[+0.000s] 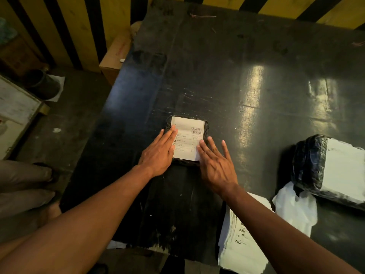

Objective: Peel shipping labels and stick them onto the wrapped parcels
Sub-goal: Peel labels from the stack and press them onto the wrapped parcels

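Both grips, left hand [158, 153] and right hand [215, 167], flatten one label [187, 137].

The room was dim and yellowish. Two bright streaks of glare shone on the glossy black flat tabletop [227, 80], right of its middle. Its near left part lay in deep shadow. Straight lines bent at the edges, and far corners looked soft.

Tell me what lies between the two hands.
The label on the small parcel, seen in the head view; left hand and right hand press its edges.
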Available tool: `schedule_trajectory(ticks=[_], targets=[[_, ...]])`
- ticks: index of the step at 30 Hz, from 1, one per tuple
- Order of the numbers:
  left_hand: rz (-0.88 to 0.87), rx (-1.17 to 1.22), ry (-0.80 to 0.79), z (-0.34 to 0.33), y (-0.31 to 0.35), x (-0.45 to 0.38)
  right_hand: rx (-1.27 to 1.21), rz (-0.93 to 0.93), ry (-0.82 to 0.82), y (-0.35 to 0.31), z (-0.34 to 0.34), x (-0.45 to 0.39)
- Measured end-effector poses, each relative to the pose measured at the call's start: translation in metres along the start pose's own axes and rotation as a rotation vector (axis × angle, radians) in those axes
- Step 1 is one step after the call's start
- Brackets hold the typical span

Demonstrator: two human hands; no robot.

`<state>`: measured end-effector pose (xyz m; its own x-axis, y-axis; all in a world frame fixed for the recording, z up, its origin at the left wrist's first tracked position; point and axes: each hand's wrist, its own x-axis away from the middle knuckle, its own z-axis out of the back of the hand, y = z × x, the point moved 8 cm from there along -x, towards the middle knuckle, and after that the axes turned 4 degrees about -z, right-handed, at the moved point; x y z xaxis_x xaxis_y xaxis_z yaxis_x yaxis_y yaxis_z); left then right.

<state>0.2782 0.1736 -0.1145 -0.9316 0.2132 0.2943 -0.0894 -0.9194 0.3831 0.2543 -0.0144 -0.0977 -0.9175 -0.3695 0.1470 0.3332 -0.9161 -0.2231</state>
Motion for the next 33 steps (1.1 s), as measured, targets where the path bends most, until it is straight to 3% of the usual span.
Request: schedule_trajectory(ticks=[5,13,20,26,31,33], targets=[[-0.003,0.003,-0.008,-0.001,-0.001,0.000,-0.026,0.149,-0.023,-0.041,-0.014,-0.011],[-0.002,-0.006,-0.007,0.000,-0.003,-0.001,0.101,0.083,-0.025,0.000,-0.021,0.022],[-0.015,0.024,-0.004,-0.002,-0.002,0.001,0.010,0.121,-0.037,-0.050,-0.030,0.022],[-0.030,0.007,-0.002,0.000,-0.004,0.002,0.032,0.077,-0.092,-0.034,-0.035,0.048],[-0.029,-0.041,-0.006,-0.002,0.001,0.001,-0.106,0.045,0.025,-0.032,-0.005,0.017],[-0.025,-0.152,-0.004,0.000,0.003,0.002,-0.086,0.033,-0.028,-0.029,-0.008,0.001]])
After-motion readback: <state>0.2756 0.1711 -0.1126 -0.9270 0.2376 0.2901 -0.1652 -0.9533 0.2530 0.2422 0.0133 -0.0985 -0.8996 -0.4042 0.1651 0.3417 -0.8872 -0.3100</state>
